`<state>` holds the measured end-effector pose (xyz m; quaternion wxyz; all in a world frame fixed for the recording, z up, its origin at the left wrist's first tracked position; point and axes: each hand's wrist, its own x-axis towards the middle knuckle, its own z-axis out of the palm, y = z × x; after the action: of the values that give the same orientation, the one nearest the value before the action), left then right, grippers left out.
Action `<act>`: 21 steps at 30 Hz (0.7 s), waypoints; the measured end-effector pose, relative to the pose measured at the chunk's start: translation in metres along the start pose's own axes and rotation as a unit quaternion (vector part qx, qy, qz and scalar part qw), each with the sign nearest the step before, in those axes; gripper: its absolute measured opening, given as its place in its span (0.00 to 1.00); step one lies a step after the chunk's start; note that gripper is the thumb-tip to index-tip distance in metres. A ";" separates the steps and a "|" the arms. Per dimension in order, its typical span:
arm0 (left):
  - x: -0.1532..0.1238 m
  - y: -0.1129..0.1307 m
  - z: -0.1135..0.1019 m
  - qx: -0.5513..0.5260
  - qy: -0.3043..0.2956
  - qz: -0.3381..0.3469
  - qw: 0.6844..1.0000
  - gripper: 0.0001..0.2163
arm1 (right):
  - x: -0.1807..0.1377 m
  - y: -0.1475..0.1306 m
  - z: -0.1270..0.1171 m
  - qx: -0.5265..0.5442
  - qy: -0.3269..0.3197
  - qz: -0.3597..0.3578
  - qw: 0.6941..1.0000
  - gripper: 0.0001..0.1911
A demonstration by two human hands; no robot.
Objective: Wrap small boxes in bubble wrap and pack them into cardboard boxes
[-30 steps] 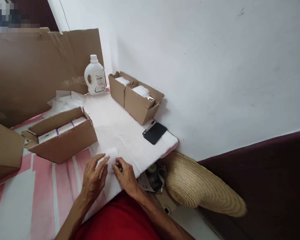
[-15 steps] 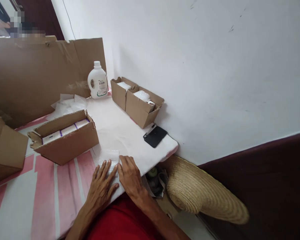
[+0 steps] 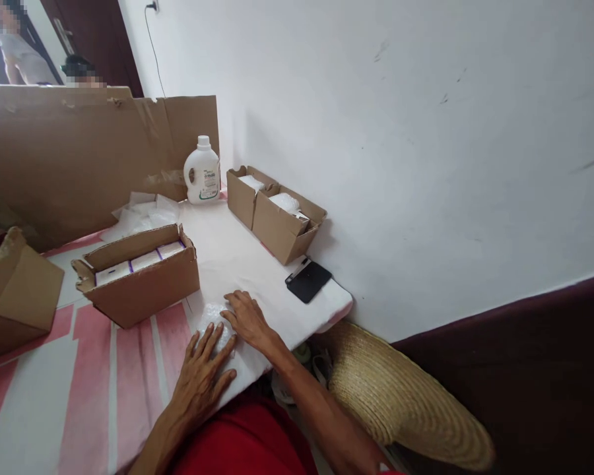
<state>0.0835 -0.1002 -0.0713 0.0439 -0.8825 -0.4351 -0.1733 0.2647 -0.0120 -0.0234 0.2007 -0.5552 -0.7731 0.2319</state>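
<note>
A small piece of clear bubble wrap (image 3: 212,313) lies at the near edge of the table, partly covered by my fingers. My left hand (image 3: 204,366) rests flat on its lower part with the fingers spread. At the upper right edge of the wrap is my right hand (image 3: 247,320), its fingers stretched to the left and apart, touching the wrap. Whether anything lies inside the wrap cannot be made out.
A cardboard box of white packets (image 3: 148,284) stands left of my hands. Beyond are loose plastic bags (image 3: 148,214), a white jug (image 3: 202,173), two joined cardboard trays (image 3: 277,224) and a black flat object (image 3: 309,282). A straw hat (image 3: 391,389) hangs below the table edge.
My right hand has moved up and left along the wrap, its fingers now more extended. My left hand has stayed in place. The view has tilted slightly upward.
</note>
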 end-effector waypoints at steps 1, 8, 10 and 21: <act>0.000 0.001 -0.001 0.003 0.001 -0.001 1.000 0.30 | 0.006 0.001 -0.004 -0.005 -0.005 0.016 1.000 0.11; -0.002 0.006 -0.001 0.037 0.028 0.014 0.999 0.31 | 0.044 0.011 -0.018 0.052 -0.138 0.046 0.988 0.11; -0.004 0.009 -0.004 0.031 0.044 0.018 0.998 0.31 | 0.044 0.011 -0.026 0.088 -0.181 0.019 0.979 0.12; 0.030 -0.069 -0.119 0.108 0.286 -0.217 0.927 0.34 | 0.038 -0.045 -0.164 0.424 0.023 -0.030 0.905 0.13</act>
<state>0.0150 -0.0620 0.0454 0.2229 -0.6690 -0.6014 -0.3756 0.3118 0.0335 0.1375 0.4416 -0.3993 -0.6132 0.5192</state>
